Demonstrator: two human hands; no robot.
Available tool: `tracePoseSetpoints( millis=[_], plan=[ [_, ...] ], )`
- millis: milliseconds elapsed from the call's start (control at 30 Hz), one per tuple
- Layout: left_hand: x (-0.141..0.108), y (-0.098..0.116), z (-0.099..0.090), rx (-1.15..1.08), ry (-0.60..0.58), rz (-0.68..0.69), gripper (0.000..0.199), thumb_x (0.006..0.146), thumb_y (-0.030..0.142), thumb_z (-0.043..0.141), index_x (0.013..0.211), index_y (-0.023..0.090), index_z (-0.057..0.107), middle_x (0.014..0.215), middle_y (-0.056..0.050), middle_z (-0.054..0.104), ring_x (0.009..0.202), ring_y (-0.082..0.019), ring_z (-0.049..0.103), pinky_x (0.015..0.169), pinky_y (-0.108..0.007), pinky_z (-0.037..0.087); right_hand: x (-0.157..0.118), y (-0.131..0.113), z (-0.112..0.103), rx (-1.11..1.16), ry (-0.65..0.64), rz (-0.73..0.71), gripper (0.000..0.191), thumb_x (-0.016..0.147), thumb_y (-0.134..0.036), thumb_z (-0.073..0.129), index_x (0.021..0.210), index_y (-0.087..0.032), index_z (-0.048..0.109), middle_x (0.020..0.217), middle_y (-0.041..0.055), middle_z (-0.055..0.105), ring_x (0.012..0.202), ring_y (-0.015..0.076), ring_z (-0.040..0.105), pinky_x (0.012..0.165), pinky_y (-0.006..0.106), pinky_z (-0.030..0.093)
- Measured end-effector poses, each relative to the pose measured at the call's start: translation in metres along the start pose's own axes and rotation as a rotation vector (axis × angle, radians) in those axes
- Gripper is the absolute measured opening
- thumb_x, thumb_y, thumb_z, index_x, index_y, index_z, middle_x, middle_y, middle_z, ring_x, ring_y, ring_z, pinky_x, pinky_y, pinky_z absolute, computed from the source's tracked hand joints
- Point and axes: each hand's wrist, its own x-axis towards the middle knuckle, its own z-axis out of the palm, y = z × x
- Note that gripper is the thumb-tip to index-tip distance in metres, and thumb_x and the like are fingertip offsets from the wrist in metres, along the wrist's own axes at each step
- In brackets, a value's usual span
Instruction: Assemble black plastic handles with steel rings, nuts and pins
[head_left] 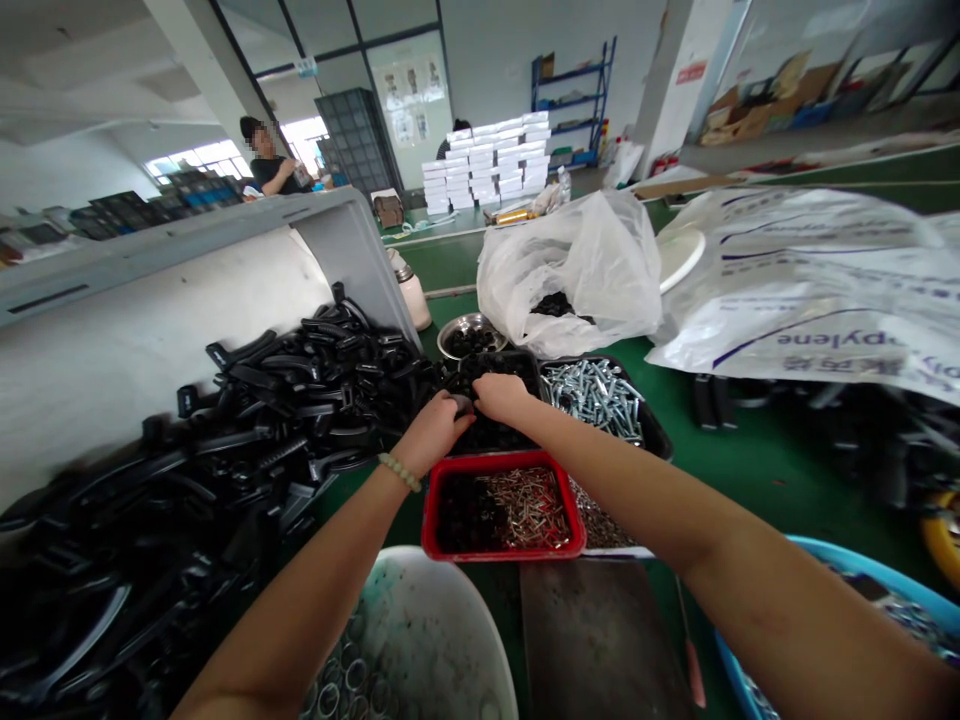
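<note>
My left hand (435, 432), with a beaded bracelet on the wrist, is closed with thumb and fingers around a small dark piece too unclear to name. Beside it, my right hand (501, 397) has its fingers curled together over the black tray (525, 368) of small black parts; whatever its fingertips grip is hidden. Just below the hands sits a red tray (429, 510) with black pieces on its left and small metal screws on its right. Silvery bolts (596, 398) fill a tray to the right of my right hand.
Black curved handles (292, 400) spill from a tipped grey crate (382, 270) at left. A metal bowl (444, 338) and plastic bag (630, 260) stand behind the trays. Nearer are a white basin (465, 620) with rings, a dark plate (600, 640) and a blue basin (731, 660).
</note>
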Motion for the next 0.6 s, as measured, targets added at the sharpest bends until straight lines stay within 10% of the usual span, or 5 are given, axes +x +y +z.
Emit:
tracePoseSetpoints(
  millis=[367, 600],
  plan=[
    [-0.112, 0.012, 0.021, -0.078, -0.201, 0.038, 0.015, 0.081, 0.027, 0.059, 0.094, 0.021, 0.063, 0.097, -0.007, 0.062, 0.091, -0.02, 0.056, 0.088, -0.032, 0.043, 0.006, 0.012, -0.001, 0.168, 0.028, 0.084, 0.02, 0.068, -0.027, 0.063, 0.084, -0.016, 0.07, 0.093, 0.013, 0.07, 0.09, 0.0274, 0.064, 0.076, 0.033, 0.047],
    [-0.054, 0.002, 0.01, 0.081, -0.001, 0.118, 0.017, 0.086, 0.025, 0.051, 0.096, 0.021, 0.064, 0.098, -0.009, 0.062, 0.096, -0.023, 0.055, 0.091, -0.034, 0.041, -0.009, 0.029, -0.014, 0.636, 0.036, 0.087, 0.016, 0.066, -0.033, 0.063, 0.066, -0.018, 0.058, 0.064, 0.0033, 0.057, 0.063, 0.0157, 0.053, 0.058, 0.026, 0.041]
  ],
)
